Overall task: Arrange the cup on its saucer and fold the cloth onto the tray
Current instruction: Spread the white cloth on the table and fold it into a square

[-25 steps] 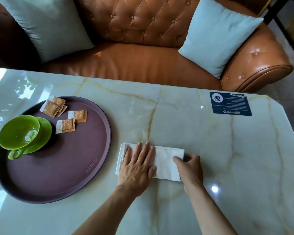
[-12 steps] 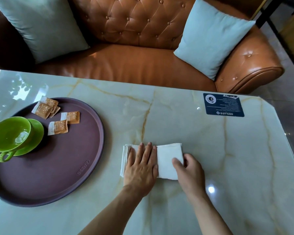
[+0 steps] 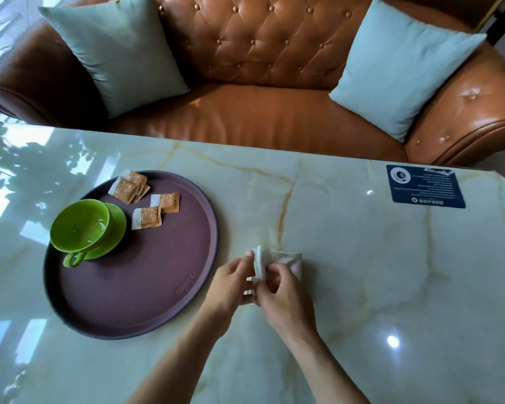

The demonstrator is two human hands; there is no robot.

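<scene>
I pinch the folded white cloth (image 3: 277,262) with both hands, near the middle of the bench (image 3: 362,272), just right of the tray (image 3: 146,301). My left hand (image 3: 231,287) grips its left edge, fingers curled; my right hand (image 3: 280,293) curls over its near side. The tray sits toward the bench's left edge. On it the green cup (image 3: 80,225) stands on its saucer (image 3: 118,225), handle toward me, with orange sachets (image 3: 146,199) near the tray's far rim.

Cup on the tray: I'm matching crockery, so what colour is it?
The cup is bright green, like its saucer; the head view shows it.
</scene>
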